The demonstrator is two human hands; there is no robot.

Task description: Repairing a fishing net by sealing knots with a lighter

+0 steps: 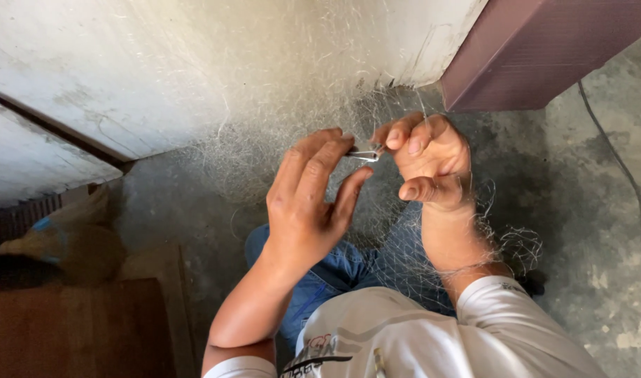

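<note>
Fingers of both hands — left hand (308,210), right hand (432,164) — pinch a small metal tool (363,154) amid fine netting (397,259).

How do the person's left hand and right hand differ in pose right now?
The left hand has its back to the camera, fingers extended upward, fingertips meeting the small metal tool. The right hand is curled, knuckles bent, little finger tucked sideways, and pinches at the tool's other end. The fine fishing net drapes over the right wrist, while the left forearm looks bare of it. Both are raised together above the lap, meeting at the tool.
</note>
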